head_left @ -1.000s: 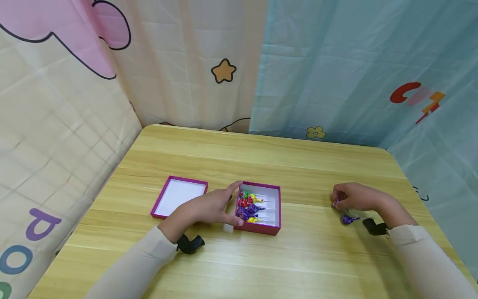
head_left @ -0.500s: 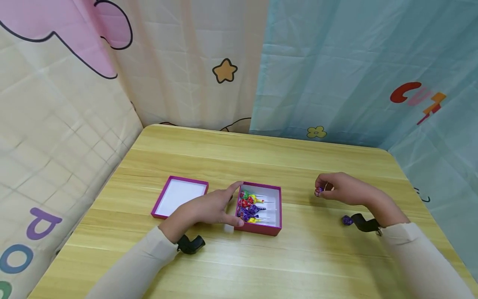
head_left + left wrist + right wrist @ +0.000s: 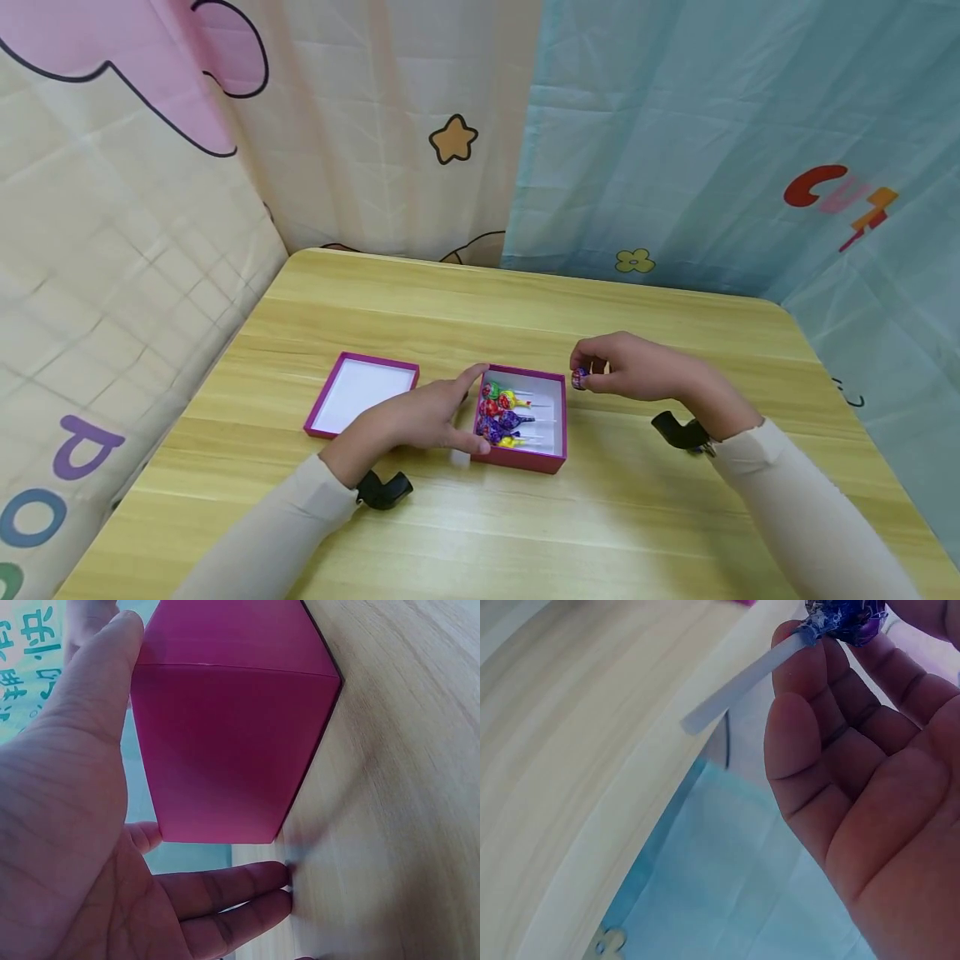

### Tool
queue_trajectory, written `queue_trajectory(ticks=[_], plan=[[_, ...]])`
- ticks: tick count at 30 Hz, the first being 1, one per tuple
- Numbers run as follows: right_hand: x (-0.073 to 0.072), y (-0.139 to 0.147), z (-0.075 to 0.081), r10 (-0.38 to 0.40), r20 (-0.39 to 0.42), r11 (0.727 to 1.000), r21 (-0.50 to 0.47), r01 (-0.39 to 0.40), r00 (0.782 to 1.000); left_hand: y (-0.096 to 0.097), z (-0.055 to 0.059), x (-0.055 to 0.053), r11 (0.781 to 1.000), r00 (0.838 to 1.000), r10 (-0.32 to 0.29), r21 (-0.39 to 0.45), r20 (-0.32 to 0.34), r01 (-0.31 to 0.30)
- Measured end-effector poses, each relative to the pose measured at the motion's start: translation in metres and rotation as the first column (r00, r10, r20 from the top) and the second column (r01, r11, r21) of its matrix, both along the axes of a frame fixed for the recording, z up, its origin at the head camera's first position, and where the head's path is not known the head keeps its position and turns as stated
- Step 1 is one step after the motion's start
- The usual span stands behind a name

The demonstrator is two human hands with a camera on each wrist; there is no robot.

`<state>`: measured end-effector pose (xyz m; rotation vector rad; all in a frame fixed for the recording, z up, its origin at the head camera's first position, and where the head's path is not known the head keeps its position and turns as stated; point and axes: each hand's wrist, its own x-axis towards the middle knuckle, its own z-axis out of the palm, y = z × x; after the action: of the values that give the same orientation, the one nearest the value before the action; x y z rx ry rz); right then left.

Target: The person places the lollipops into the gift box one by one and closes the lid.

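An open magenta box with a white inside holds several wrapped lollipops in green, red, purple and yellow, their white sticks pointing right. My left hand grips the box at its left side, thumb at the near corner and index finger at the far one. In the left wrist view the other fingers lie beside the box's wall. Just right of the box, my right hand pinches a purple-wrapped lollipop by its head. Its white stick shows in the right wrist view.
The white-lined box lid lies left of the box, partly behind my left hand. Another purple lollipop on the wooden table is mostly hidden beneath the right wrist's black camera mount. Printed curtains stand behind the table.
My right hand has lifted the lollipop from the right part of the table and carried it left, close to the box. The left hand and the box have stayed put.
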<state>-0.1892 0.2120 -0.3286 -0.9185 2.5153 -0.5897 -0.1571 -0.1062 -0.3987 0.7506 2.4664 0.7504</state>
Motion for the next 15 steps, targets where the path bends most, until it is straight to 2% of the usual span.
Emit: queue_trajectory(ticks=[7, 15], plan=[[0.003, -0.035, 0.001, 0.094, -0.058, 0.995, -0.024, -0.096, 0.994, 0.0, -0.002, 0.0, 1.0, 1.0, -0.002, 0.023, 0.004, 0.001], [0.002, -0.069, -0.012, 0.202, -0.092, 0.976, -0.059, -0.208, 0.975, -0.002, -0.002, -0.001, 1.0, 1.0, -0.011, 0.024, -0.01, 0.012]])
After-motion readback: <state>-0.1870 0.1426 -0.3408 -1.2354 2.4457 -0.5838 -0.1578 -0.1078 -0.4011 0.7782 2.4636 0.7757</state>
